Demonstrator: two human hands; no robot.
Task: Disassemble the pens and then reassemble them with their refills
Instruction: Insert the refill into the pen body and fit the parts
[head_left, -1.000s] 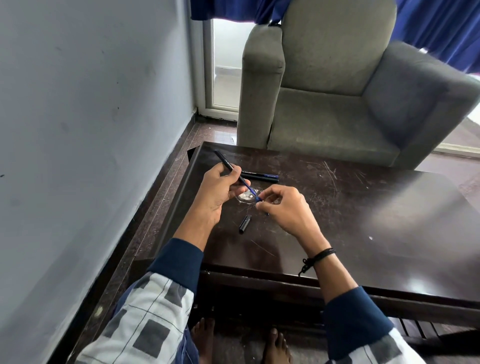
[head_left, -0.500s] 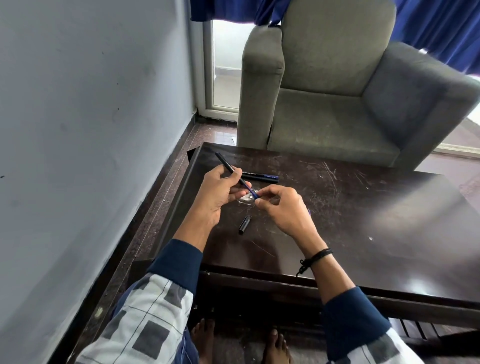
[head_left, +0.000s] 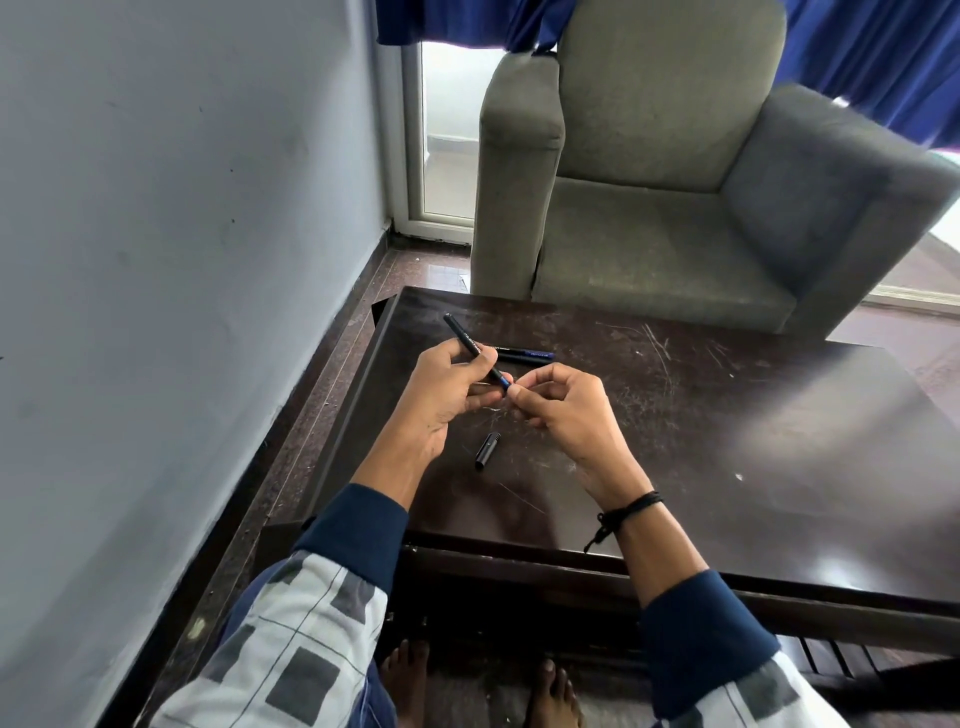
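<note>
Over the table, pen barrel in left hand, right hand pinching its tip

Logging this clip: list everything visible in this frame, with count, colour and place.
pen barrel: one, black with blue front end, held above the table
pens: apparently two, black and blue, lying side by side behind the hands
cap: one, black, on the table between the forearms
table: one, dark brown, scratched, before the person
armchair: one, grey, beyond the table
curtains: blue, top edge
wristband: one, black, right wrist
left hand: grips the pen barrel
right hand: pinches the barrel's blue end
feet: two, bare, below the table
</note>
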